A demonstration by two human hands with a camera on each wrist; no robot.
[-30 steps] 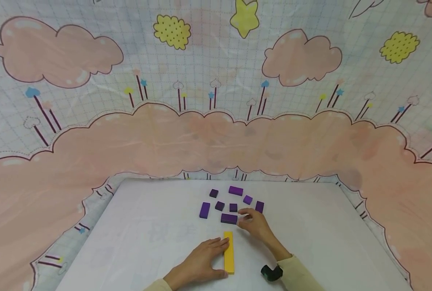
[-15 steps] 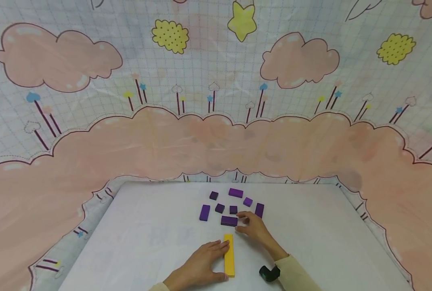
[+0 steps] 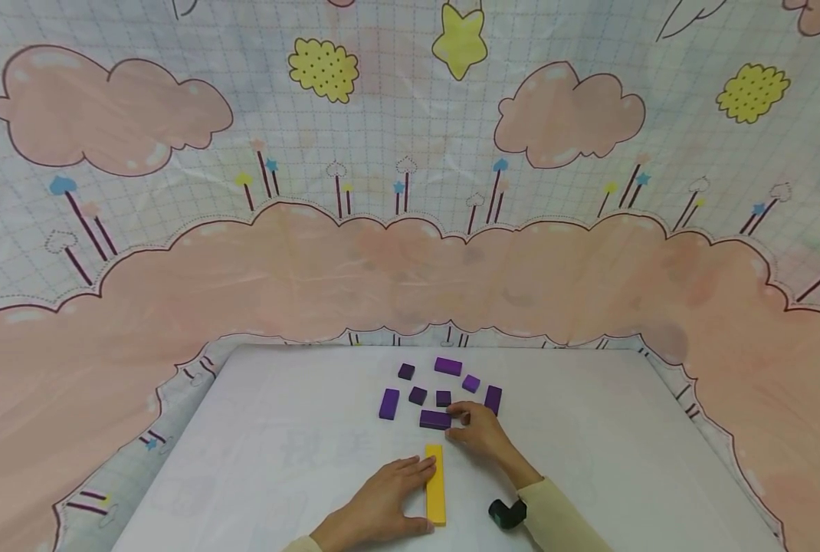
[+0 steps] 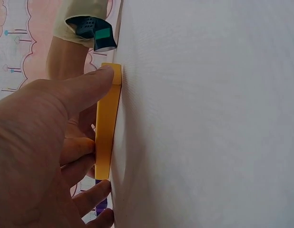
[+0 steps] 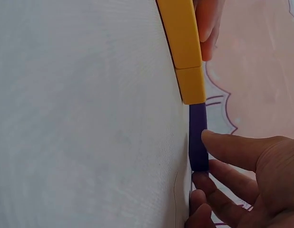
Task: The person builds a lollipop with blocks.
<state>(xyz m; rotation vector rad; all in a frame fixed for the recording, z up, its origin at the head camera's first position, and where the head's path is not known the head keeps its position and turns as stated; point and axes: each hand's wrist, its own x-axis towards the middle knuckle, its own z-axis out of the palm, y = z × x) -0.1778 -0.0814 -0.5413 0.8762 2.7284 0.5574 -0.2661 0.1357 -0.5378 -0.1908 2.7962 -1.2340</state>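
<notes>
A long yellow block (image 3: pixel 435 491) lies lengthwise on the white tabletop. My left hand (image 3: pixel 385 498) rests on it from the left, fingers mostly straight near its far end and the thumb at its near end; the left wrist view shows that thumb (image 4: pixel 92 88) over the end of the bar. Just beyond the bar, a dark purple oblong block (image 3: pixel 434 419) lies crosswise. My right hand (image 3: pixel 480 429) holds this block at its right end between thumb and bent fingers. In the right wrist view the thumb (image 5: pixel 228 146) touches the purple block, while the fingertips' contact is partly hidden.
Behind the right hand lie several more purple pieces: small cubes such as the dark cube (image 3: pixel 418 395), and oblong blocks at left (image 3: pixel 388 404), back (image 3: pixel 447 366) and right (image 3: pixel 493 400). A dark wrist device (image 3: pixel 507 514) is at the right sleeve. A patterned cloth (image 3: pixel 410 268) surrounds the table.
The right hand has shifted very slightly left along the purple block's right end. The left hand and yellow block stay in place; the whole head view has tilted a little.
</notes>
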